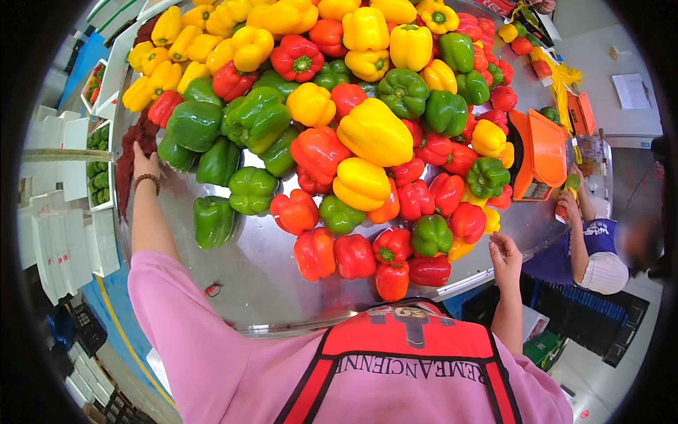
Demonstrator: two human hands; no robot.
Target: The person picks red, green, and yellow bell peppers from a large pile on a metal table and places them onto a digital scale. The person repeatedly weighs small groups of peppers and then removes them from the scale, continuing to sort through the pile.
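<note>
At the table's left edge my left hand (146,164) is on a dark red cloth (126,166), its fingers closed on the fabric. Green bell peppers (193,126) lie just to the right of that hand. My right hand (505,260) is held near the front right of the pile, fingers loosely bent and apart, with nothing in it. Closest to it are red bell peppers (467,222) and a green bell pepper (432,235). Large yellow bell peppers (375,132) rest on top in the middle, and more yellow ones (203,48) are heaped at the far left.
The peppers lie on a shiny metal table (261,283) with a raised rim. An orange scale (540,155) stands at its right. Beyond it, a co-worker (586,247) in a blue apron handles peppers. White boxes (63,233) are stacked on the left, and black crates (593,311) at lower right.
</note>
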